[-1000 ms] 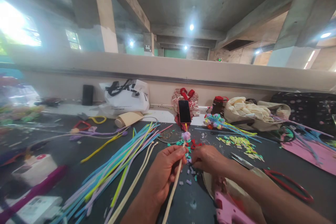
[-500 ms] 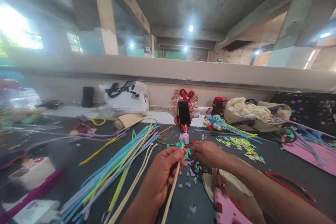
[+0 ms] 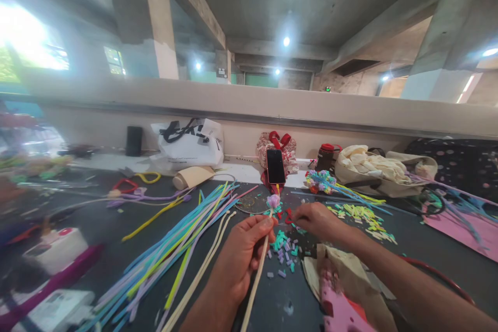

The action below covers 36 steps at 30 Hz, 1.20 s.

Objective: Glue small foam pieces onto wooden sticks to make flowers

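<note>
My left hand (image 3: 245,249) is closed round a long cream stem (image 3: 254,290), thumb against the fingers. The stem slants up from the bottom edge and carries a small lilac flower head (image 3: 273,201) just above my fingertips. My right hand (image 3: 319,222) hovers to the right of the flower with its fingers curled together; anything between the fingertips is hidden. A small red piece (image 3: 288,216) lies right beside those fingertips. Below both hands, turquoise bits (image 3: 279,240) and lilac bits (image 3: 288,255) are scattered on the dark table.
Long coloured stems (image 3: 175,244) lie on the left. A pink glue gun (image 3: 338,306) rests on beige cloth (image 3: 311,272) under my right forearm. Yellow bits (image 3: 361,215) spread to the right. A phone (image 3: 275,166) stands upright ahead, near a white bag (image 3: 190,145).
My right hand has shifted slightly right, away from the flower head, uncovering the red piece. My left hand keeps its hold on the stem. The view has moved a little.
</note>
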Available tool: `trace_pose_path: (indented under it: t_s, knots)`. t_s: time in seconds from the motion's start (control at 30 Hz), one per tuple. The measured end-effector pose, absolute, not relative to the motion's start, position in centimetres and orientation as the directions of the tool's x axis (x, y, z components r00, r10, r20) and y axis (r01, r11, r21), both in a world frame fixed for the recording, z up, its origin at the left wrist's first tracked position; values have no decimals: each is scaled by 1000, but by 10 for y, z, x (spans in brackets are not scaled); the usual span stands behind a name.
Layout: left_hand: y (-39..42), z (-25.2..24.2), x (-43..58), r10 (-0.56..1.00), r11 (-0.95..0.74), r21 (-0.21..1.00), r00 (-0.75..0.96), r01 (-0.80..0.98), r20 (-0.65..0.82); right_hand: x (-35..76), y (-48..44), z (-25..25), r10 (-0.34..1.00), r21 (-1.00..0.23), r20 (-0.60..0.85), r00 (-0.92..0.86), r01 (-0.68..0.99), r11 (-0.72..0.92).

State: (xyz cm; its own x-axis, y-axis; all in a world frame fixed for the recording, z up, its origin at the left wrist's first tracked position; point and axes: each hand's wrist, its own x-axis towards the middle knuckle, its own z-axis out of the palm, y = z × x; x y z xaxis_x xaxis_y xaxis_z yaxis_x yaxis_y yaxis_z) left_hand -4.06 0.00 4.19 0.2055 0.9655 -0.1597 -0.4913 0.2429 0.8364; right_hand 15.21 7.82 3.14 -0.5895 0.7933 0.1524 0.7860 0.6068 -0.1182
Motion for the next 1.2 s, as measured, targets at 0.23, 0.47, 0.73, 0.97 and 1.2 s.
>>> trace_pose_path:
  t_s: [0.23, 0.47, 0.73, 0.97, 1.2]
  knots:
    - [0, 41, -38, 966, 235, 855, 212, -462, -151, 130, 75, 17, 756, -158, 115, -645, 739, 654]
    - [1, 41, -40, 966, 230, 853, 214, -468, -143, 118, 87, 24, 804, -245, 141, -577, 767, 593]
    - [1, 42, -41, 966, 236, 850, 209, -471, -153, 138, 88, 38, 826, -328, 178, -534, 760, 562]
    - [2, 41, -41, 964, 241, 842, 222, -482, -149, 141, 87, 33, 832, -335, 182, -524, 762, 554]
    - [1, 39, -39, 966, 235, 849, 208, -474, -151, 135, 83, 26, 824, -254, 149, -547, 784, 567]
